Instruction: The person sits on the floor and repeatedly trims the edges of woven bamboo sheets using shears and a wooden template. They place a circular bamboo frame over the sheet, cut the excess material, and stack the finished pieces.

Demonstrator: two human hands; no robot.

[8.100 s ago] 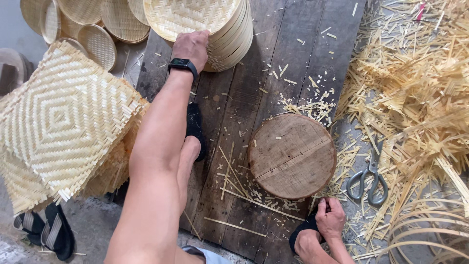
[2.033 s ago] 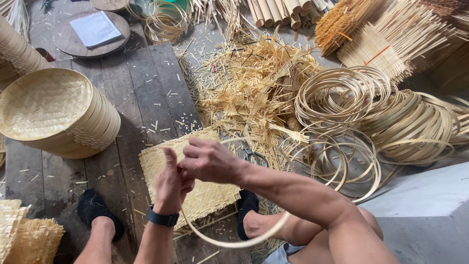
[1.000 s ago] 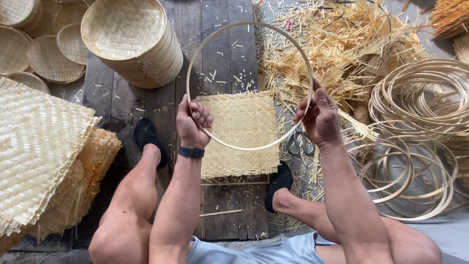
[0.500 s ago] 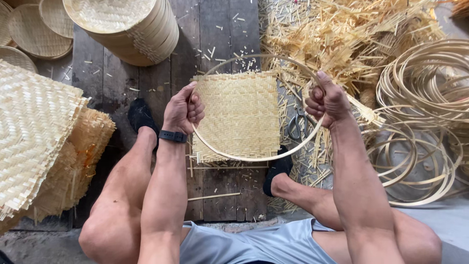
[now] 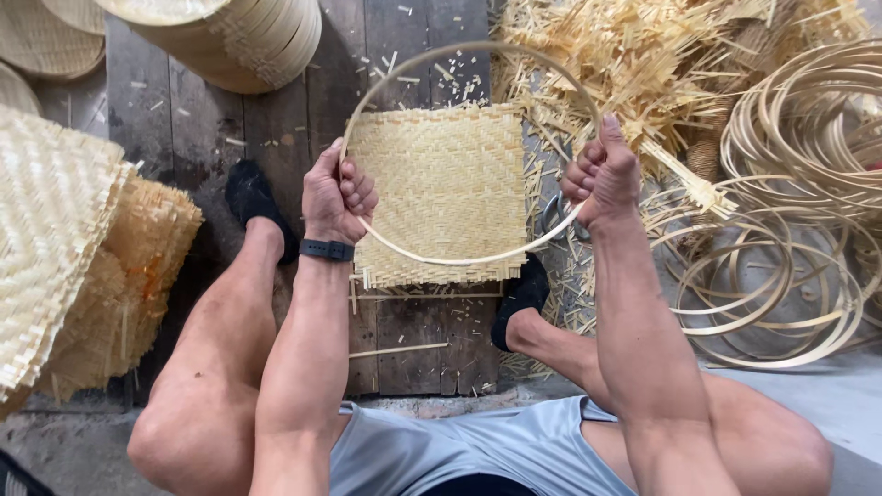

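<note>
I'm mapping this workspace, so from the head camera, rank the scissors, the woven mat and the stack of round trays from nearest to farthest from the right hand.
From the right hand:
1. Scissors, just beside it, on the floor.
2. Woven mat, middle, under the hoop.
3. Stack of round trays, top left.

A floor of dark, weathered wooden planks (image 5: 202, 138) runs from near to far, littered with pale bamboo chips. At the near edge the planks give way to grey concrete (image 5: 827, 404). On the far left stands a stack of round woven trays (image 5: 248, 46); on the left lies a pile of square woven mats (image 5: 83, 266). A heap of loose bamboo splints (image 5: 661, 64) fills the far right, with coils of bamboo rings (image 5: 790, 230) beside it. Even daylight, soft shadows.
</note>
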